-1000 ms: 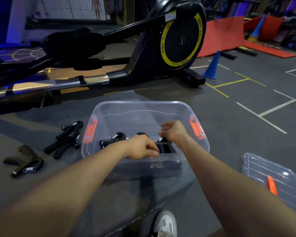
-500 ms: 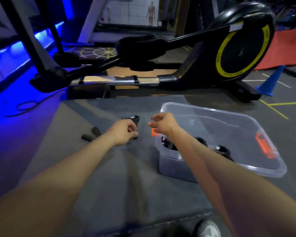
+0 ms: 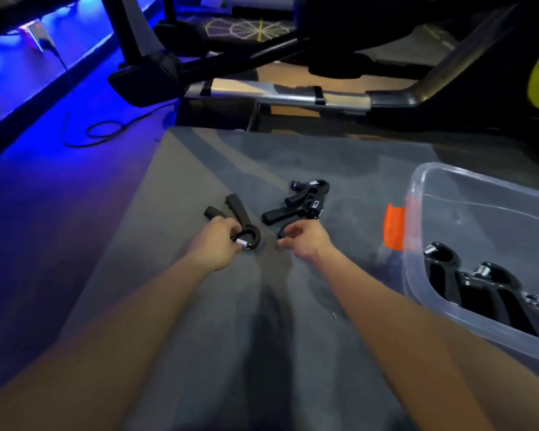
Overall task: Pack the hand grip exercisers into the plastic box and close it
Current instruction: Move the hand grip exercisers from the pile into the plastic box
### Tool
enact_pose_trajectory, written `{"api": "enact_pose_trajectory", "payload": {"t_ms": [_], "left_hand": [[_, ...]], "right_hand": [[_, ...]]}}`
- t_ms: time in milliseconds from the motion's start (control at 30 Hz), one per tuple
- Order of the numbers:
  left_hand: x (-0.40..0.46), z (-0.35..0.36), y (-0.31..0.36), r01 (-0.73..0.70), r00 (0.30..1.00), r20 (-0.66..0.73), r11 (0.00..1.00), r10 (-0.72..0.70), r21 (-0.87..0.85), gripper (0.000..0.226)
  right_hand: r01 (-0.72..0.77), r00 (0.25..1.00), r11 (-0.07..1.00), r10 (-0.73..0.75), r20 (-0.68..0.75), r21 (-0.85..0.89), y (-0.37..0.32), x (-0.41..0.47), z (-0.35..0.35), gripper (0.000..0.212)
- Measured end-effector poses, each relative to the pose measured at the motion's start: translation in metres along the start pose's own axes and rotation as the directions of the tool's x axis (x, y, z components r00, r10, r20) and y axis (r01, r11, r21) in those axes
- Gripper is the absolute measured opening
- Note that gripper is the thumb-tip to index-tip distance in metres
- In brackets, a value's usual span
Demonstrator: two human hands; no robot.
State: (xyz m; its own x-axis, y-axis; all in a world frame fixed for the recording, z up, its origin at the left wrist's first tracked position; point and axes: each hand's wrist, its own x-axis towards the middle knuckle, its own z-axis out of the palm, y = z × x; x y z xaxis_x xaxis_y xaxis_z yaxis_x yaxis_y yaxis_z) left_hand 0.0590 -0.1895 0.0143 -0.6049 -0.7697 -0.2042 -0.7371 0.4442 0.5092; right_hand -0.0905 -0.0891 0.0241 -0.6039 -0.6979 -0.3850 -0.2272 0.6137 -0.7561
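Note:
On the grey mat lie black hand grip exercisers. My left hand (image 3: 216, 244) grips one exerciser (image 3: 240, 217) near its spring end. To its right lies a pile of exercisers (image 3: 302, 202); my right hand (image 3: 305, 239) hovers at its near edge, fingers loosely curled and touching a lower handle. The clear plastic box (image 3: 417, 231) with an orange latch stands at the right, lid off, with several exercisers (image 3: 486, 284) inside.
A black and yellow exercise machine (image 3: 324, 98) with a metal rail crosses behind the mat. A black cable (image 3: 103, 132) loops on the blue-lit floor at the left. The mat's far edge is just beyond the exercisers.
Both hands left the box and moved left to the loose exercisers on the mat. My left hand has taken hold of one; the view swung left, and the lid is out of sight.

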Motion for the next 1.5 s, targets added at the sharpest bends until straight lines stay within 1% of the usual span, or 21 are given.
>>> {"api": "enact_pose_trajectory", "payload": {"t_ms": [100,267,400,467,567,633,700,767,867,933,1033,1100,1167,1267,1367,1433,1500], "left_hand": [[0.019,0.017,-0.010,-0.010,1.000,-0.027,0.997,0.012,0.077,0.038],[0.037,0.047,-0.012,-0.100,0.995,-0.010,0.978,0.104,0.183,0.040],[0.039,0.061,-0.009,-0.123,0.991,-0.010,0.935,0.134,0.331,0.037],[0.036,0.058,-0.008,-0.108,0.993,0.002,0.923,0.115,0.369,0.035],[0.026,0.043,-0.003,-0.136,0.990,0.035,0.903,0.134,0.408,0.033],[0.017,0.026,0.004,-0.148,0.988,0.013,0.928,0.153,0.341,0.030],[0.006,0.004,0.014,-0.147,0.987,-0.026,0.967,0.156,0.209,0.025],[-0.006,-0.017,0.027,-0.170,0.983,-0.054,0.979,0.177,0.112,0.019],[-0.026,-0.041,0.048,-0.208,0.972,-0.097,0.977,0.212,0.046,0.019],[-0.040,-0.057,0.066,-0.225,0.965,-0.135,0.974,0.226,0.024,0.022],[-0.063,-0.080,0.099,-0.287,0.939,-0.199,0.958,0.280,-0.007,0.026],[-0.077,-0.093,0.121,-0.308,0.929,-0.220,0.951,0.297,-0.020,0.030],[-0.088,-0.100,0.142,-0.328,0.925,-0.222,0.943,0.310,-0.053,0.029],[-0.098,-0.101,0.177,-0.384,0.917,-0.196,0.905,0.349,-0.185,0.027],[-0.108,-0.091,0.220,-0.429,0.904,-0.144,0.852,0.403,-0.301,0.021],[-0.111,-0.076,0.251,-0.462,0.886,-0.129,0.832,0.445,-0.308,0.022],[-0.115,-0.055,0.287,-0.498,0.867,-0.105,0.829,0.488,-0.254,0.027]], "right_hand": [[0.014,1.000,0.997,-0.014,-0.005,-0.070,0.010,0.024,0.014,0.036],[0.058,0.998,0.984,-0.063,-0.026,-0.169,0.021,0.043,0.023,0.035],[0.032,0.999,0.989,-0.038,-0.038,-0.144,0.032,0.044,0.022,0.037],[0.020,0.999,0.989,-0.025,-0.034,-0.147,0.035,0.039,0.019,0.037],[0.018,0.999,0.989,-0.023,-0.028,-0.144,0.030,0.027,0.010,0.036],[0.027,0.999,0.993,-0.030,-0.017,-0.117,0.022,0.016,0.002,0.035],[0.049,0.999,0.994,-0.050,-0.010,-0.099,0.009,0.003,-0.006,0.032],[0.082,0.996,0.993,-0.083,-0.009,-0.080,-0.005,-0.014,-0.014,0.032],[0.145,0.989,0.988,-0.147,-0.018,-0.058,-0.026,-0.043,-0.029,0.034],[0.180,0.983,0.981,-0.183,-0.027,-0.076,-0.037,-0.062,-0.041,0.036],[0.217,0.973,0.971,-0.223,-0.056,-0.104,-0.048,-0.088,-0.063,0.040],[0.233,0.964,0.963,-0.247,-0.100,-0.133,-0.051,-0.106,-0.081,0.041],[0.247,0.944,0.948,-0.283,-0.172,-0.203,-0.050,-0.122,-0.100,0.038],[0.263,0.899,0.927,-0.337,-0.281,-0.269,-0.042,-0.144,-0.133,0.040],[0.255,0.870,0.918,-0.355,-0.342,-0.305,-0.026,-0.167,-0.170,0.029],[0.233,0.849,0.920,-0.350,-0.395,-0.315,-0.008,-0.179,-0.197,0.019],[0.187,0.820,0.933,-0.321,-0.473,-0.308,0.017,-0.187,-0.226,0.017]]}}
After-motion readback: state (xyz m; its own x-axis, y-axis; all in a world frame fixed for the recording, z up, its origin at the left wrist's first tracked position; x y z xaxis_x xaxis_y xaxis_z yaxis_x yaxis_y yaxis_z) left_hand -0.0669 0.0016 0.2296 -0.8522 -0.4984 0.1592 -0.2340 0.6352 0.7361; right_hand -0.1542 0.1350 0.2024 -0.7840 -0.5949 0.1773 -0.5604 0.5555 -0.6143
